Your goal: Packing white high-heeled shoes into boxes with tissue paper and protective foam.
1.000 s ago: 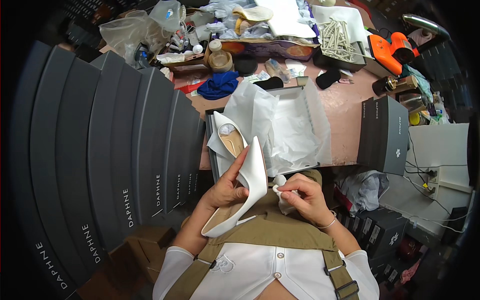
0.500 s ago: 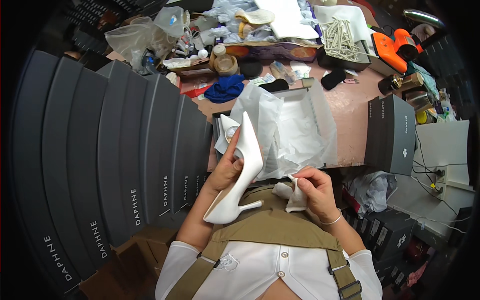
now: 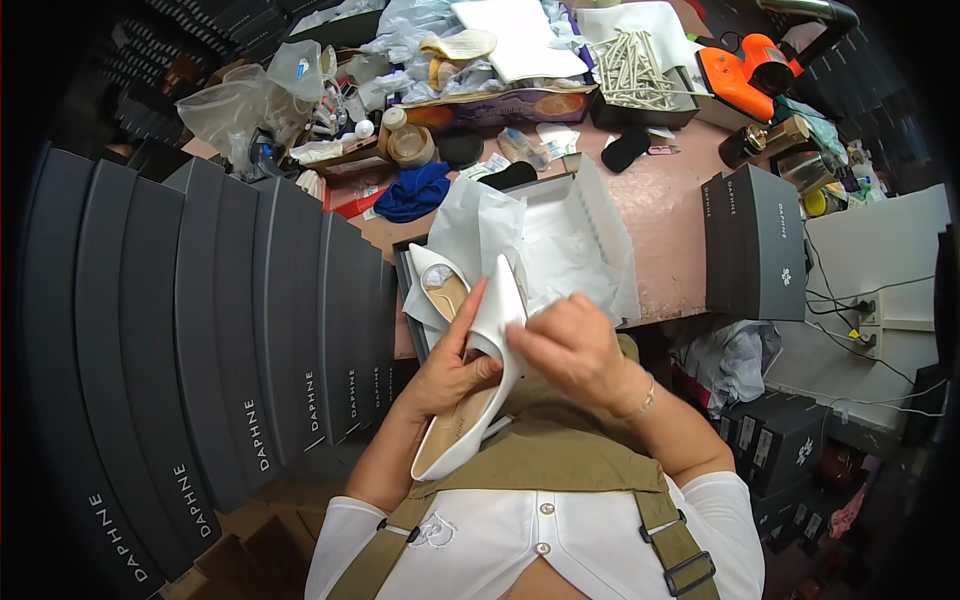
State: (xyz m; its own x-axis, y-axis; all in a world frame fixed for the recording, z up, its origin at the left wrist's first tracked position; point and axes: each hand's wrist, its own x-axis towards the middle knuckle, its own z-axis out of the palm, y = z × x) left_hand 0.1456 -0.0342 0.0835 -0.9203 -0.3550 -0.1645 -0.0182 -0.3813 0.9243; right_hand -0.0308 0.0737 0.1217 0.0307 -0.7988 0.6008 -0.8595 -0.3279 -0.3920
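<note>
A white pointed high-heeled shoe (image 3: pixel 501 302) is gripped around its side by my left hand (image 3: pixel 447 375), the thumb at its opening. The toe points away from me, the heel end lies near my apron, and the beige insole shows. My right hand (image 3: pixel 580 352) is at the shoe's right side, fingers curled and fingertips against the upper. Motion blurs it, and whatever it may hold is hidden. A matching white shoe (image 3: pixel 420 262), with white stuffing in its toe, lies just beyond my left hand at the left edge of the open shoe box (image 3: pixel 408 243).
White tissue paper (image 3: pixel 565 250) lines the box on the pinkish table (image 3: pixel 670 270). Tall stacks of dark shoe boxes (image 3: pixel 225 320) stand along my left; more boxes (image 3: pixel 755 245) are at right. A blue cloth (image 3: pixel 412 192) and a tray of pale sticks (image 3: pixel 635 75) lie farther back.
My right hand has moved left and up, from beside the shoe onto its side. The white cloth it pinched no longer shows. The shoe has rolled, so its insole is now visible.
</note>
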